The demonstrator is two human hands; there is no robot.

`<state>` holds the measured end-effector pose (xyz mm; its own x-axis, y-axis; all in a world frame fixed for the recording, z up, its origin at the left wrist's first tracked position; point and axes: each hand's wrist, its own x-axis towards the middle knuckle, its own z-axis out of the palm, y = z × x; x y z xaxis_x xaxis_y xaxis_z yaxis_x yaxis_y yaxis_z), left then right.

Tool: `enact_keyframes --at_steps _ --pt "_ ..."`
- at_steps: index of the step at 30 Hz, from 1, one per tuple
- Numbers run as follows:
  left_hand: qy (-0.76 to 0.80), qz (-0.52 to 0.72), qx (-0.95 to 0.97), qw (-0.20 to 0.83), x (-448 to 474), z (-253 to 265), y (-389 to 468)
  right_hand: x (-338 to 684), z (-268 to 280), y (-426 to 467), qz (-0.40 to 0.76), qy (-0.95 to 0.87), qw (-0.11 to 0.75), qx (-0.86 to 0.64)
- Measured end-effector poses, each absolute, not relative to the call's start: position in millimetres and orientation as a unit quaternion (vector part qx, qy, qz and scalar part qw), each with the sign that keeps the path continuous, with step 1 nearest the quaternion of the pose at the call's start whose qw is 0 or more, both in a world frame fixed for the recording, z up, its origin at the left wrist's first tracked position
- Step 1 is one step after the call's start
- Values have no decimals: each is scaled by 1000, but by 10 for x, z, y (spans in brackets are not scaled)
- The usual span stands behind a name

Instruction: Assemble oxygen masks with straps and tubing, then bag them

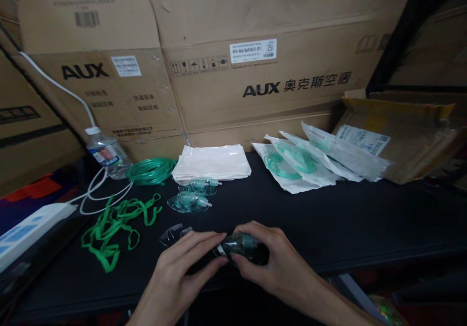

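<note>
Between both hands, just over the table's front edge, is a clear, greenish-dark plastic piece point(235, 244) with a white part at its left end. It resembles the translucent mask-like pieces on the table, but its exact kind is hard to make out. My left hand point(184, 265) pinches its left end between thumb and fingers. My right hand point(275, 255) is closed around the right end, hiding part of it. Close beyond my left hand lies a clear curved plastic piece point(171, 234). Farther back rest two translucent green mask-like pieces point(188, 202) with whitish connectors.
Green straps point(113, 228) lie tangled at left, near a coil of green tubing point(151, 171), a plastic bottle point(109, 154) and a white power strip point(34, 228). Behind are stacked white pouches point(211, 162), packets of green tubing point(292, 165), an opened carton point(412, 141) and large cardboard boxes point(277, 102).
</note>
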<state>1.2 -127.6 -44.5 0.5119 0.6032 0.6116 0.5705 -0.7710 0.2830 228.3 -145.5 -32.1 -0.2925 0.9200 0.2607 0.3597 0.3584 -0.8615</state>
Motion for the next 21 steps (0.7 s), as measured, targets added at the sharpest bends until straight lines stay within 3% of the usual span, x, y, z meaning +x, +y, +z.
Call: enact_keyframes --at_steps 8,21 --pt "337 368 866 24 12 -495 -1296 2275 -314 -1436 348 -722 398 -447" --pt "376 391 829 137 39 -457 -1283 2298 -330 -1456 343 -743 417 -395"
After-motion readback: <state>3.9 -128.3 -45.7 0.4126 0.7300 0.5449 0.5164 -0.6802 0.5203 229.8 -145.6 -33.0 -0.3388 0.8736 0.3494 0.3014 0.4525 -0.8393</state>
